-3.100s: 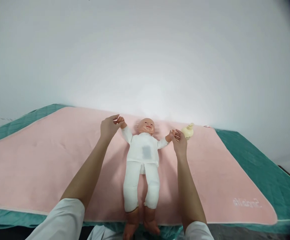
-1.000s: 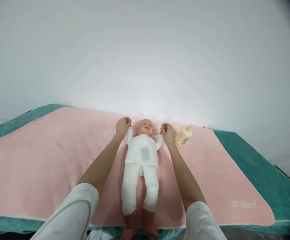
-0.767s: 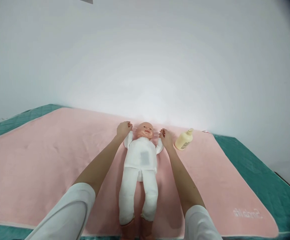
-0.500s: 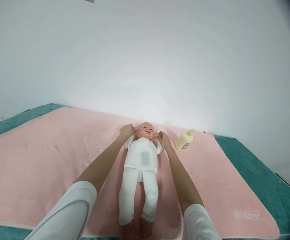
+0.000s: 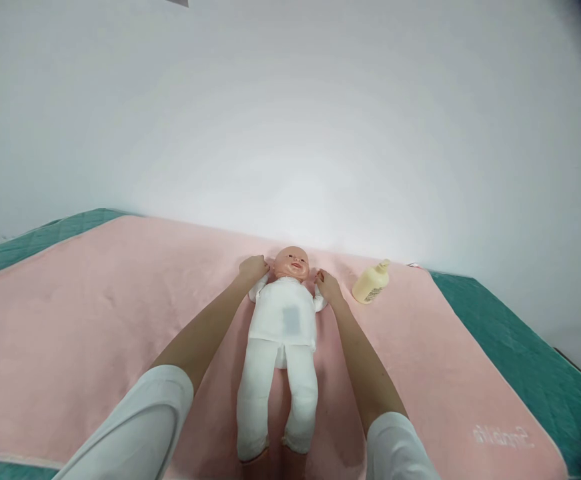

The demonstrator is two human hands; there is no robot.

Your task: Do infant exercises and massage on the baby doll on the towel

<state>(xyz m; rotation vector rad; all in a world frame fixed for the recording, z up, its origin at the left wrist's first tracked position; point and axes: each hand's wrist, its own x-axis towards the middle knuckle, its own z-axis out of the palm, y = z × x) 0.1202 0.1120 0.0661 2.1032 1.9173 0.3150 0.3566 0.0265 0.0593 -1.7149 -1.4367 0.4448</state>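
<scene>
A baby doll (image 5: 283, 313) in a white top and white trousers lies on its back, head away from me, on a pink mat (image 5: 120, 333). Its arms are bent up beside its head. My left hand (image 5: 253, 268) is closed around the doll's hand on the left side of the head. On the other side, my right hand (image 5: 328, 285) is closed at the doll's other hand, which shows slightly between the fingers. A grey-blue patch marks the front of the top. The doll's feet run to the bottom edge of the view.
A pale yellow pump bottle (image 5: 370, 283) stands tilted in view on the mat, right of my right hand. Under the mat lies a green quilted cover (image 5: 510, 333). A white wall (image 5: 290, 120) rises directly behind the mat.
Both my hands have lowered slightly toward me, still at the doll's hands. The camera view has shifted a little; the doll and the bottle stay in place.
</scene>
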